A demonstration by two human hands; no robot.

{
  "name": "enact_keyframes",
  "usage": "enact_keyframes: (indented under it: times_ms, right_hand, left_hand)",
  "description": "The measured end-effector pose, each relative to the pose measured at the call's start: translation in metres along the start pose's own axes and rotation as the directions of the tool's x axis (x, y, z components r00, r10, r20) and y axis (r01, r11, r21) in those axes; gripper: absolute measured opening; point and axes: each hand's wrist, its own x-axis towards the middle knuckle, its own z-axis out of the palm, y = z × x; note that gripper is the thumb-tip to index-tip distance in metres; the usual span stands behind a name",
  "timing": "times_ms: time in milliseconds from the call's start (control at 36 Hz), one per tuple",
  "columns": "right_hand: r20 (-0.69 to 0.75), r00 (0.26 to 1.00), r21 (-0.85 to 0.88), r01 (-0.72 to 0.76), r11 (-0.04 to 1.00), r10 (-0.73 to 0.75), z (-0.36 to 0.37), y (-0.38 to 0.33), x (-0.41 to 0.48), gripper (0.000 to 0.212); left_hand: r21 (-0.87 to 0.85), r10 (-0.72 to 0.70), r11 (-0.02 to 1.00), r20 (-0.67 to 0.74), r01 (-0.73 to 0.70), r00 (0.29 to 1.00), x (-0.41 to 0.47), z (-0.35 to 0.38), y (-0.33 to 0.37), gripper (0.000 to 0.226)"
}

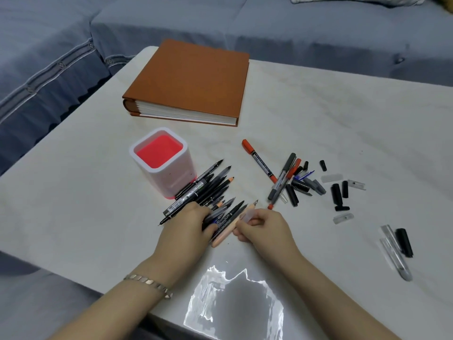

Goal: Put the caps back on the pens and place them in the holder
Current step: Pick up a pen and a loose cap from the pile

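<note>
Left hand grips pens; right hand pinches cap

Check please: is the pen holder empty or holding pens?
Empty: the holder shows only its red inside; the pens lie beside it on the table.

A thick brown album lies closed on the far part of the white marble-patterned table. Beyond the table stands a blue-grey sofa with piped edging.
</note>
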Motion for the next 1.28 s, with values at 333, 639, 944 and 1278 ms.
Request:
enact_keyframes:
  times_ms: [333, 639, 944, 1278]
  right_hand:
    - [-0.034, 0.999, 0.506, -0.005, 0.862, 0.026, -0.050, -0.016, -0.022, 0.013]
    - [-0.228, 0.967, 0.598, 0.234, 0.767, -0.117, -0.094, -0.037, -0.046, 0.016]
    - [-0.067, 0.996, 0.847, 0.025, 0.531, 0.060, -0.101, -0.041, -0.052, 0.015]
    - [-0.282, 0.935, 0.247, 0.285, 0.926, -0.212, -0.118, -0.034, -0.054, 0.010]
  left_hand:
    - [-0.716, -0.016, 0.692, 0.116, 0.094, 0.993, 0.003, -0.008, 0.053, 0.028]
    - [-0.879, 0.090, 0.454, 0.209, 0.147, 0.974, -0.007, -0.014, 0.089, 0.019]
    - [-0.864, 0.168, 0.496, 0.192, 0.085, 0.967, -0.010, -0.014, 0.100, 0.028]
    - [-0.837, 0.152, 0.544, 0.175, 0.065, 0.973, -0.007, -0.014, 0.095, 0.032]
